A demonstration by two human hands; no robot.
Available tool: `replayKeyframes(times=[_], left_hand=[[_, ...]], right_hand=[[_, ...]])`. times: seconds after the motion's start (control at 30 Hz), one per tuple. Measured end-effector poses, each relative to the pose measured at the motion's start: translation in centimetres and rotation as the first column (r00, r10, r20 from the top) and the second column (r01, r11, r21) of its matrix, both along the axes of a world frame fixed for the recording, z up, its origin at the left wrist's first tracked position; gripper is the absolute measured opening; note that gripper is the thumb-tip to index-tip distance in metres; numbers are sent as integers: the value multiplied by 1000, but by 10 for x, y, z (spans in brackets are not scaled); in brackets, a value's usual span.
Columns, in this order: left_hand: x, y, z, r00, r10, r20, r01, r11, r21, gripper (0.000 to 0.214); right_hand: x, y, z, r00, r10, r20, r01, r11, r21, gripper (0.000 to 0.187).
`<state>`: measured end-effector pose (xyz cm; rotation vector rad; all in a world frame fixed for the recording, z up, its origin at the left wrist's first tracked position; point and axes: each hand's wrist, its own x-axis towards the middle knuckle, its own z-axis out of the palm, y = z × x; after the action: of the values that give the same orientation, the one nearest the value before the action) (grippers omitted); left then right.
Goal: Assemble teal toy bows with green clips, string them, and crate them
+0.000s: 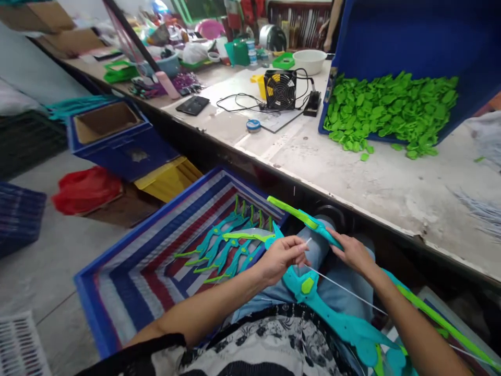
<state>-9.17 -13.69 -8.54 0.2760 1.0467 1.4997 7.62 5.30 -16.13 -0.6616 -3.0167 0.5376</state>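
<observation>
Across my lap lies a teal and green plastic toy bow (332,308), running from the tray side down to the lower right. My right hand (350,253) is closed around a teal arm with a green tip (299,213), just below the table edge. My left hand (284,257) pinches the end of a thin white string (344,290) between thumb and fingers. That string runs down to the right, passing behind my right forearm. Left of my hands, several similar toy bows (225,245) lie side by side in a blue-rimmed tray (97,261) lined with striped cloth.
The worktable (270,146) carries a tipped blue bin (391,42) spilling green pieces (391,109), a small black fan (281,90), a phone (192,105) and a blue tape roll (253,125). White strings (481,209) lie at right. Boxes (117,141) stand left.
</observation>
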Motion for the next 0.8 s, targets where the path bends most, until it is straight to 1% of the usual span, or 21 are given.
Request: replayKeyframes(times=[0.03,0.1,0.17,0.2,0.23,0.33,0.47,0.53,0.7,0.8], left_hand=[[-4,4,3,996,82,-42,-82,997,-3,27],[-18,12,8,955,251,-160,-257,966,-16,32],[-36,21,12,880,375,-291,-392,920,-1,34],[-45,25,12,846,403,-350,-425,905,15,34],[-54,29,13,818,410,-404,-436,899,28,33],[-73,38,11,761,370,-533,-422,906,27,31],[-82,45,8,700,368,-612,-443,896,32,30],[-83,45,8,692,368,-621,-444,895,36,30],[-84,46,7,702,342,-625,-415,909,31,31],[-84,46,7,687,322,-651,-401,916,31,31]], right_hand=[[4,7,4,1000,-18,-2,17,992,-123,55],[8,17,10,998,-61,0,57,945,-321,56],[9,21,13,996,-91,12,88,905,-416,56],[8,21,14,995,-100,14,96,896,-433,56],[8,21,14,994,-106,13,101,892,-440,56],[7,18,15,994,-113,1,102,887,-450,57],[7,17,17,993,-121,11,112,885,-451,57],[6,18,18,992,-120,23,118,883,-455,58],[4,17,21,991,-128,30,128,878,-462,58],[4,16,22,990,-133,38,135,877,-460,59]])
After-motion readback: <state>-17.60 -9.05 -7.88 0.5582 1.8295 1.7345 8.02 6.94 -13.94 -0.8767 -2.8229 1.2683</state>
